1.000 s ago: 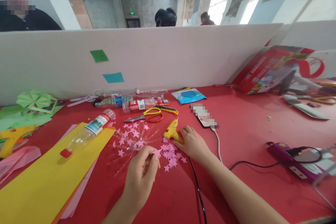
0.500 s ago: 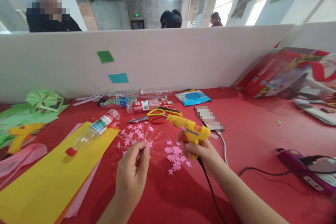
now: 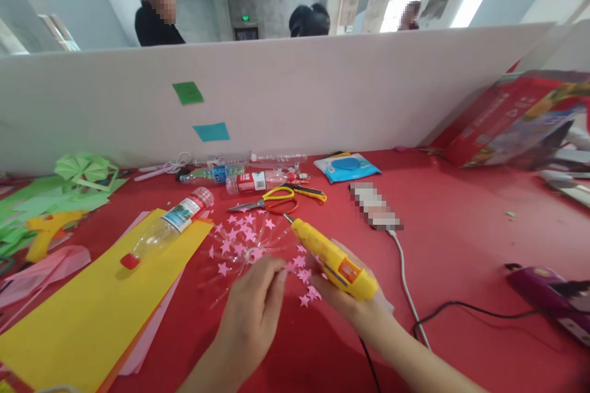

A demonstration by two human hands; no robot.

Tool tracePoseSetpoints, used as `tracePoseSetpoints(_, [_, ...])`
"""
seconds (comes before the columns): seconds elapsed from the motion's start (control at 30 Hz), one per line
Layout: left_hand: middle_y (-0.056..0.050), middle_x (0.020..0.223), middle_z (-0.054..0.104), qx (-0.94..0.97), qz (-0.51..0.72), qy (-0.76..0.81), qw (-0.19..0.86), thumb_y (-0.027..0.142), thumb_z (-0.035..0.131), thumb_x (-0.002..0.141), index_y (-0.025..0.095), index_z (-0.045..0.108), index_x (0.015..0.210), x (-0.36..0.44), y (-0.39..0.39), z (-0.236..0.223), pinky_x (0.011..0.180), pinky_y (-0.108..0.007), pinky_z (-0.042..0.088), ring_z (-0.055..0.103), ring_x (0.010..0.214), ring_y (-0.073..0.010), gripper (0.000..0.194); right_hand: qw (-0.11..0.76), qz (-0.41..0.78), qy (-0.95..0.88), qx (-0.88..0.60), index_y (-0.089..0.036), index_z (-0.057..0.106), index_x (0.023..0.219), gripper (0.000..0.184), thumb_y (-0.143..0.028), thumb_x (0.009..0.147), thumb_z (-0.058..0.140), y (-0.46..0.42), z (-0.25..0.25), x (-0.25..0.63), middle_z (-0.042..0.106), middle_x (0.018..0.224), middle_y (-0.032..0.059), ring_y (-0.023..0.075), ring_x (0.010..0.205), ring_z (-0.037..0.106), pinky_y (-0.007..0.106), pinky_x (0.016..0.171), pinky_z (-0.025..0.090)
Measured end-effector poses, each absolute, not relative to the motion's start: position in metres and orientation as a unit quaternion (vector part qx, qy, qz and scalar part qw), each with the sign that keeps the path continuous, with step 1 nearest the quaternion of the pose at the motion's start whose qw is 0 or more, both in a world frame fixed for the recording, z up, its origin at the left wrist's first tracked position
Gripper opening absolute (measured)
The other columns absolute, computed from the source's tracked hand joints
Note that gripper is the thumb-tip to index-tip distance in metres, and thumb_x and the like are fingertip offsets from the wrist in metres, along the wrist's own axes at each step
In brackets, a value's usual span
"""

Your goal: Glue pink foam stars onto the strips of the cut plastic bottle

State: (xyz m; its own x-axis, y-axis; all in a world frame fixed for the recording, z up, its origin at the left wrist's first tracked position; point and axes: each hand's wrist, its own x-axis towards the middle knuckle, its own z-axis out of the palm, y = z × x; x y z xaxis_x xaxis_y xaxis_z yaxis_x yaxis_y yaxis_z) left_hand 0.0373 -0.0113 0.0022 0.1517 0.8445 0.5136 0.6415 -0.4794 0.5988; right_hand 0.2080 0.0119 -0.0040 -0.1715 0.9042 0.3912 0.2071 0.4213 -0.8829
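My right hand (image 3: 353, 304) is wrapped round a yellow hot glue gun (image 3: 334, 258), its metal nozzle tilted up and to the left. My left hand (image 3: 251, 304) is pinched at the thumb and forefinger, with a small pink star (image 3: 289, 266) at the fingertips. Just beyond this hand, clear plastic strips (image 3: 270, 234) fan out from a ring, with several pink stars (image 3: 239, 233) on and among them. A pile of loose pink stars (image 3: 303, 275) lies between my hands, partly hidden by the right one.
Scissors (image 3: 265, 200) and a utility knife (image 3: 306, 192) lie beyond the strips. Plastic bottles (image 3: 252, 182), a wipes packet (image 3: 348, 167) and a phone (image 3: 374, 206) lie further back. Yellow paper (image 3: 92, 301) carries another bottle (image 3: 166, 227). Right: a purple power strip (image 3: 548, 295).
My left hand has moved right with the star, nearer to the glue gun. The gun has come lower and tilted, nozzle up. The view has shifted slightly.
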Motion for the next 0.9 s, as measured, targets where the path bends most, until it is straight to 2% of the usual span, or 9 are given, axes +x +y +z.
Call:
tracePoseSetpoints(0.2, [0.001, 0.070, 0.064, 0.745, 0.406, 0.492, 0.196, 0.020, 0.045, 0.089, 0.021, 0.055, 0.086, 0.047, -0.017, -0.005, 0.055, -0.020, 0.046, 0.060, 0.059, -0.0116, 0.011, 0.514, 0.251, -0.714, -0.403, -0.022, 0.046, 0.068, 0.013, -0.014, 0.078, 0.051, 0.013, -0.013, 0.203, 0.053, 0.067, -0.0003, 0.0135, 0.059, 0.053, 0.024, 0.054, 0.046])
tracePoseSetpoints(0.37, [0.001, 0.063, 0.060, 0.697, 0.410, 0.510, 0.293, 0.030, 0.045, 0.090, 0.021, 0.058, 0.077, 0.051, -0.015, -0.004, 0.051, -0.021, 0.042, 0.055, 0.055, -0.0119, 0.021, 0.517, 0.152, -0.781, -0.315, -0.021, 0.054, 0.085, 0.004, -0.017, 0.083, 0.053, 0.010, -0.017, 0.210, 0.057, 0.082, 0.0059, 0.0176, 0.071, 0.055, 0.029, 0.062, 0.047])
tracePoseSetpoints(0.43, [0.002, 0.059, 0.056, 0.664, 0.419, 0.499, 0.366, 0.034, 0.045, 0.089, 0.021, 0.057, 0.077, 0.053, -0.015, -0.004, 0.045, -0.020, 0.039, 0.051, 0.049, -0.0105, 0.022, 0.504, 0.170, -0.794, -0.294, -0.021, 0.055, 0.087, 0.004, -0.019, 0.084, 0.054, 0.010, -0.018, 0.210, 0.058, 0.083, 0.0069, 0.0184, 0.072, 0.056, 0.030, 0.063, 0.048])
tracePoseSetpoints(0.57, [0.003, 0.058, 0.053, 0.605, 0.426, 0.502, 0.448, 0.038, 0.043, 0.089, 0.020, 0.055, 0.076, 0.053, -0.014, -0.007, 0.040, -0.019, 0.034, 0.043, 0.041, -0.0077, 0.026, 0.510, 0.228, -0.758, -0.336, -0.021, 0.053, 0.074, 0.009, -0.016, 0.082, 0.055, 0.012, -0.014, 0.206, 0.057, 0.078, 0.0031, 0.0147, 0.068, 0.057, 0.025, 0.061, 0.048])
tracePoseSetpoints(0.73, [0.004, 0.055, 0.049, 0.645, 0.407, 0.495, 0.417, 0.034, 0.045, 0.088, 0.020, 0.053, 0.071, 0.052, -0.014, -0.010, 0.041, -0.018, 0.034, 0.041, 0.041, -0.0072, 0.024, 0.479, 0.359, -0.689, -0.409, -0.020, 0.051, 0.070, 0.008, -0.017, 0.077, 0.053, 0.013, -0.011, 0.205, 0.052, 0.068, -0.0011, 0.0121, 0.059, 0.052, 0.021, 0.054, 0.046])
tracePoseSetpoints(0.9, [0.005, 0.052, 0.045, 0.646, 0.400, 0.500, 0.417, 0.032, 0.046, 0.088, 0.019, 0.056, 0.076, 0.055, -0.015, -0.010, 0.041, -0.018, 0.034, 0.040, 0.041, -0.0077, 0.020, 0.470, 0.402, -0.651, -0.440, -0.020, 0.049, 0.067, 0.008, -0.020, 0.074, 0.053, 0.012, -0.016, 0.202, 0.052, 0.064, -0.0020, 0.0119, 0.057, 0.052, 0.021, 0.053, 0.046])
